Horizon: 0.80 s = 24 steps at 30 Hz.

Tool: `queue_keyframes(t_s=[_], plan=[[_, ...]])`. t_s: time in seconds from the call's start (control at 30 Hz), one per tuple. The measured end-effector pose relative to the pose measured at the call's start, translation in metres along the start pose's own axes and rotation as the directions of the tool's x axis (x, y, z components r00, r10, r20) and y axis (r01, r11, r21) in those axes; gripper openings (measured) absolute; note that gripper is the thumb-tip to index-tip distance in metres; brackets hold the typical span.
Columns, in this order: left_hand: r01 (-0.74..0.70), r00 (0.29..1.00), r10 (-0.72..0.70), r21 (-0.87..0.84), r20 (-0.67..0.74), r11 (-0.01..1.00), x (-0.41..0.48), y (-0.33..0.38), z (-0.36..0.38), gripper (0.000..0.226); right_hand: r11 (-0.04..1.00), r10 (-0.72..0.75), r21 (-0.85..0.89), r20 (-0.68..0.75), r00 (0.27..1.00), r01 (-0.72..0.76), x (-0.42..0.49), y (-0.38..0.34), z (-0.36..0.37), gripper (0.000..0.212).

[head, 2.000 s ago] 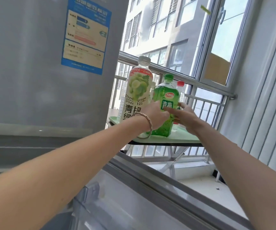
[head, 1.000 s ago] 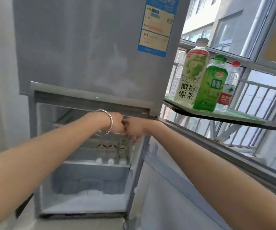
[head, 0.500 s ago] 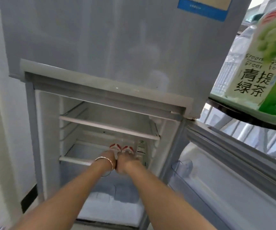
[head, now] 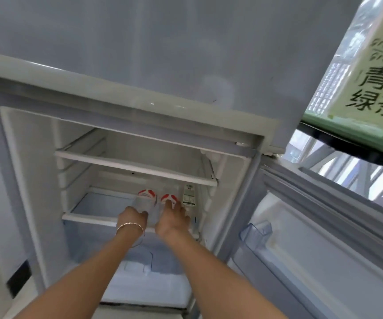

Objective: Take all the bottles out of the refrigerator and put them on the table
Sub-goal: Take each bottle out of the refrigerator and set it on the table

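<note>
On fridge shelf (head: 89,218), left hand (head: 132,218) and right hand (head: 172,218) fingers each gripping red-labelled bottle, writing unreadable

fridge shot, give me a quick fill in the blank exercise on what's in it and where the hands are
1. Both hands reach bottles lying on the ____ shelf of the fridge.
2. The bracelet is on the ____ wrist.
3. The bottle under the left hand and the one by the right hand have labels of white and ____.
4. The shelf above them holds ____ bottles.

Missing words: lower; left; red; no
</note>
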<state>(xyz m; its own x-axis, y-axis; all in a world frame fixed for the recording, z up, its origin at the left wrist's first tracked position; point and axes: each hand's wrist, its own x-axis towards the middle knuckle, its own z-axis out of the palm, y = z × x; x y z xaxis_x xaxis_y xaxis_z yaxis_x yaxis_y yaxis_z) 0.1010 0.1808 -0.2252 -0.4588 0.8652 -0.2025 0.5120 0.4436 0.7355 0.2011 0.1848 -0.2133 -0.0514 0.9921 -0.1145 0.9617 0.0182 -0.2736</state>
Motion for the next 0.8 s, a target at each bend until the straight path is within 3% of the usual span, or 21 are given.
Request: queue_keyframes(t_s=[0.23, 0.4, 0.47, 0.57, 0.67, 0.8], plan=[[-0.177, 0.957, 0.205, 0.146, -0.207, 0.973, -0.052, 0.023, -0.088, 0.039, 0.987, -0.110, 0.122, 0.055, 0.992, 0.103, -0.042, -0.018, -0.018, 0.097], [-0.308, 0.872, 0.395, 0.303, -0.289, 0.902, -0.095, 0.039, -0.144, 0.039, 0.964, -0.143, 0.232, 0.048, 0.989, 0.128, -0.077, -0.049, -0.030, 0.111], [-0.360, 0.834, 0.466, 0.349, -0.294, 0.865, -0.118, 0.053, -0.161, 0.044, 0.937, -0.146, 0.322, 0.008, 0.989, 0.136, -0.097, -0.054, -0.044, 0.098], [-0.450, 0.773, 0.568, 0.389, -0.280, 0.804, -0.155, 0.081, -0.186, 0.047, 0.863, -0.244, 0.441, -0.062, 0.968, 0.246, -0.118, -0.050, -0.080, 0.057], [-0.579, 0.686, 0.690, 0.399, -0.231, 0.711, -0.196, 0.116, -0.209, 0.056, 0.821, -0.280, 0.497, -0.077, 0.957, 0.280, -0.151, -0.042, -0.137, 0.063], [-0.748, 0.567, 0.767, 0.203, -0.298, 0.632, -0.244, 0.166, -0.243, 0.060, 0.718, -0.311, 0.636, -0.074, 0.948, 0.285, -0.203, -0.027, -0.225, 0.055]])
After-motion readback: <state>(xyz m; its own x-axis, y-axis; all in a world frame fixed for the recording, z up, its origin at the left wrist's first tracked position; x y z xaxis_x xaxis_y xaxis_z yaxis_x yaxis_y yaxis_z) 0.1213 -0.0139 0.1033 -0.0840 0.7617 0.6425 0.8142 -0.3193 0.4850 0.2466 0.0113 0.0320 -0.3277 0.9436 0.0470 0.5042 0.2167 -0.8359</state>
